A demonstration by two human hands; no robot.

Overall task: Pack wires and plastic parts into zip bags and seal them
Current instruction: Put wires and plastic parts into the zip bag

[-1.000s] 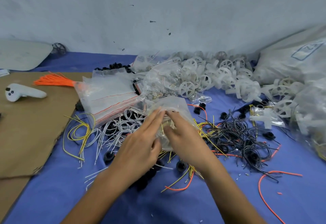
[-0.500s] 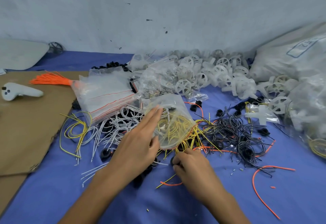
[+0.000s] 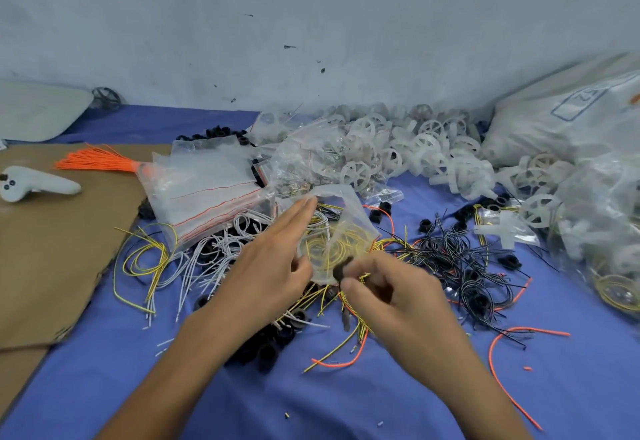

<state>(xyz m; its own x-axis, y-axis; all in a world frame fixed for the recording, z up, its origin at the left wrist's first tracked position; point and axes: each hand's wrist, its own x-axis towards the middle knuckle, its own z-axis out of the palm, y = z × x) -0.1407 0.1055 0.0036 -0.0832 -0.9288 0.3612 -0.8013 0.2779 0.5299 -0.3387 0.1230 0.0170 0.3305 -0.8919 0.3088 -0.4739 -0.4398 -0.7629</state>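
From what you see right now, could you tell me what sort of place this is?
Probably a small hand-packing bench: a stack of zip bags, a heap of white plastic wheels and loose cut wires on blue cloth.

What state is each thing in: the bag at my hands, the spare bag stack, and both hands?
zip bag, yellow wires inside, seal unclear.
bag stack, empty, piled flat.
left hand, fingers straight, touching the zip bag.
right hand, pinching a black part, blurred.
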